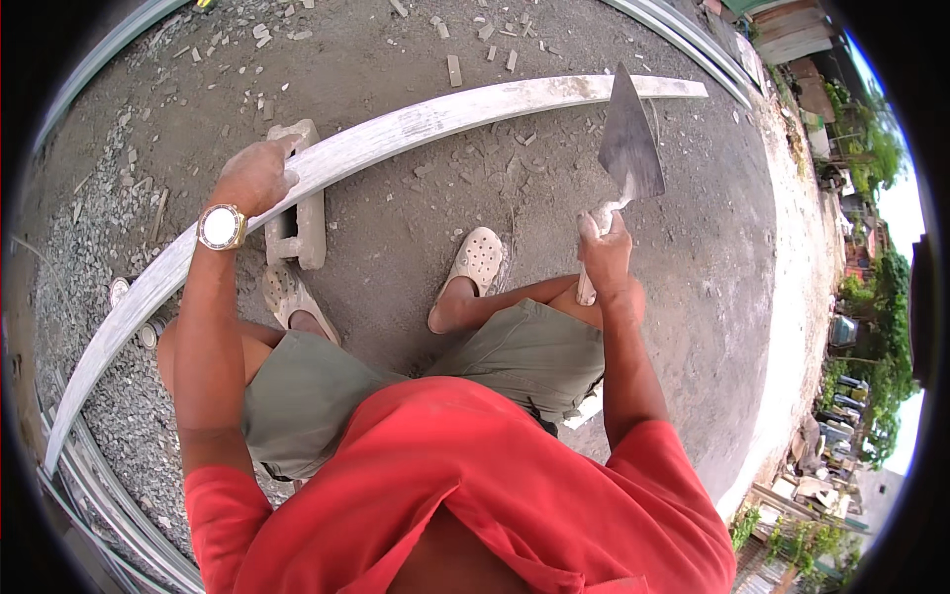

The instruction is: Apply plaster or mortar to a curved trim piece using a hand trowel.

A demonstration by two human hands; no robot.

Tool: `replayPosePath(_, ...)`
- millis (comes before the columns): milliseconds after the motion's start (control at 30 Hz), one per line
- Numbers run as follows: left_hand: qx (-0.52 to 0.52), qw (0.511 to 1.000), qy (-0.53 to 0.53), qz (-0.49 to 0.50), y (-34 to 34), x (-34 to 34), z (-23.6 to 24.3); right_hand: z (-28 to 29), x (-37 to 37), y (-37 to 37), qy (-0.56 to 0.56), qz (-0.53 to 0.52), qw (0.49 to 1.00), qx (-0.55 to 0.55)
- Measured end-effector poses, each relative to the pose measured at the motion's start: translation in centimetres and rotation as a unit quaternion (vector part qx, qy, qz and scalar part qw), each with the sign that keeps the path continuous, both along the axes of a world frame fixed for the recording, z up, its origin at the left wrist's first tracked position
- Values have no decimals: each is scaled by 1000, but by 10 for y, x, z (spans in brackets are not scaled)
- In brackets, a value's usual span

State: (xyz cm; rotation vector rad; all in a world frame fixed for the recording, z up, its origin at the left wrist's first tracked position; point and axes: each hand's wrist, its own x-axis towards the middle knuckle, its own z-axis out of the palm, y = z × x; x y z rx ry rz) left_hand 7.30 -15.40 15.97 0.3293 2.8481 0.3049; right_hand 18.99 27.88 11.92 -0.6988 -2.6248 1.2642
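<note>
My right hand point(606, 252) is closed round the handle of a pointed trowel point(630, 150), its steel blade raised and pointing away from me. The blade overlaps the far part of a long whitish bar point(426, 124) in the picture. That bar runs from the near left to the far right and looks bent by the lens. At the left, my left hand point(255, 178) grips the bar over a grey hollow concrete block point(311, 228). The fingertips on the bar's far side are partly hidden. A watch is on my left wrist.
Light clogs point(477, 259) are on my feet, close to the block. Gravel point(84, 267) covers the ground at the left, and broken chips point(454, 70) lie scattered beyond the bar. More long metal profiles point(129, 530) lie at the near left and others point(693, 45) at the far right.
</note>
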Motion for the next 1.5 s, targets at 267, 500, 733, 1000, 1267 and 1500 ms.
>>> replayPosePath(267,-3,1000,-26,9,-16,-2,3,-43,24,-71,-68,61,985,-149)
replayPosePath(500,-8,999,-32,25,-11,-2,15,-85,-62,-59,-30,172,963,206)
replayPosePath(733,-14,999,-35,18,-24,-12,11,-138,-69,-28,-147,212,927,272)
replayPosePath(1000,-18,999,-50,7,-16,-24,6,-123,-87,4,-170,125,950,233)
replayPosePath(1267,15,997,-76,-16,-4,-28,9,-120,-139,54,-173,1,947,271)
replayPosePath(1500,21,998,-58,15,-18,-29,13,-103,-174,47,-117,55,970,-207)
